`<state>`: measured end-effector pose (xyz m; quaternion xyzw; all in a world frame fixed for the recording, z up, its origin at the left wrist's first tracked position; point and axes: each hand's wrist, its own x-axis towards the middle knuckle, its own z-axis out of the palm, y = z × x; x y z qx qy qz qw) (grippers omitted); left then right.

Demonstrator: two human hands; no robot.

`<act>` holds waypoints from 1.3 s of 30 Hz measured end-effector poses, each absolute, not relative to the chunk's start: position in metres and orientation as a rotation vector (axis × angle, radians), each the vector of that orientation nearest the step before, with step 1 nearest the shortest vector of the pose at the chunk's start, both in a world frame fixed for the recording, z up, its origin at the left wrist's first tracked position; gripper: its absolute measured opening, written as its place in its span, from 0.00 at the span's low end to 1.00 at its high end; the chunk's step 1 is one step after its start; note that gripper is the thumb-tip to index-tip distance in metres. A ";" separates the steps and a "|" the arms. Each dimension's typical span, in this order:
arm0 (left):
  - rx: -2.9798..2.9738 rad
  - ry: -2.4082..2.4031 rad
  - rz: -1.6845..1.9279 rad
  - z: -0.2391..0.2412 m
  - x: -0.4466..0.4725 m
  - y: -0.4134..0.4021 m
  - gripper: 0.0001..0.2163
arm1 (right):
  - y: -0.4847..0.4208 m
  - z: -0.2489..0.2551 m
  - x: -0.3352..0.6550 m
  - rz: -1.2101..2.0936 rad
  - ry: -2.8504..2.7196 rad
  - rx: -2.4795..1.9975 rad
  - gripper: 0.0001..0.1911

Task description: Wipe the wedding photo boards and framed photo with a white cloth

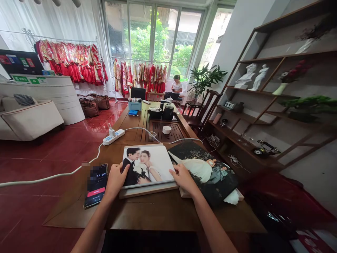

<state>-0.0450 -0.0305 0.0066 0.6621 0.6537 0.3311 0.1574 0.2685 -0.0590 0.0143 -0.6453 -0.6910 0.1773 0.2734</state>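
A wedding photo album (160, 163) with a couple on its cover lies in front of me, on top of a pale box or second album (147, 191). My left hand (117, 177) grips its left edge, thumb on the cover and fingers hidden underneath. On the opposite edge, my right hand (183, 177) is closed in the same way. To the right, a dark photo album (195, 158) showing a white gown rests at a slant on a light base, with crumpled white paper (232, 197) sticking out. A phone (96, 186) lies left of my left hand.
Behind the album are a power strip (114, 137) with a white cable, a tea tray (158, 130) and a white cup (166, 130). A wooden chair (204, 112) and shelves (252, 93) stand to the right. A person (176, 87) sits near the windows.
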 end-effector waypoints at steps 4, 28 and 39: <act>1.916 1.918 0.946 0.004 -0.043 -0.034 0.22 | -0.060 0.016 0.266 0.430 -1.890 -1.731 0.13; 2.075 2.116 0.794 0.000 -0.032 -0.040 0.23 | -0.062 0.008 0.261 0.381 -1.913 -1.714 0.10; 2.093 2.128 0.778 0.001 -0.033 -0.043 0.24 | -0.074 0.015 0.258 0.322 -1.844 -1.671 0.14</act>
